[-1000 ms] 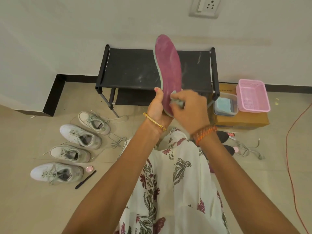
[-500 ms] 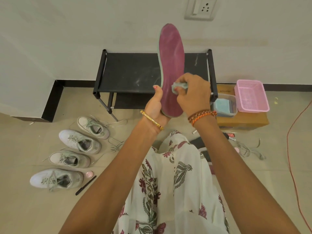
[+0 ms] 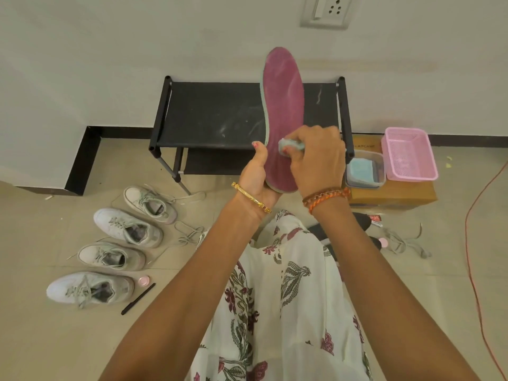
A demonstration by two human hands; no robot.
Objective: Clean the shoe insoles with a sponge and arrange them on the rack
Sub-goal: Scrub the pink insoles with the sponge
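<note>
A long maroon insole (image 3: pixel 284 105) with a pale green edge stands upright in front of me. My left hand (image 3: pixel 257 177) grips its heel end from the left and below. My right hand (image 3: pixel 320 158) presses a small pale blue sponge (image 3: pixel 291 145) against the insole's lower half. Behind it stands the black shoe rack (image 3: pixel 214 114), its top shelf bare and dusty, with a lower shelf partly hidden.
Several white sneakers (image 3: pixel 129 226) lie in a row on the floor at left, with a black pen (image 3: pixel 138 298) beside them. A clear tub (image 3: pixel 364 169) and pink basket (image 3: pixel 409 154) sit on a cardboard box (image 3: pixel 395 192) at right. An orange cable (image 3: pixel 478 243) runs along the right.
My right hand rubbed the sponge up the insole from near the heel, then came slightly back down. The insole has stayed upright in my left hand.
</note>
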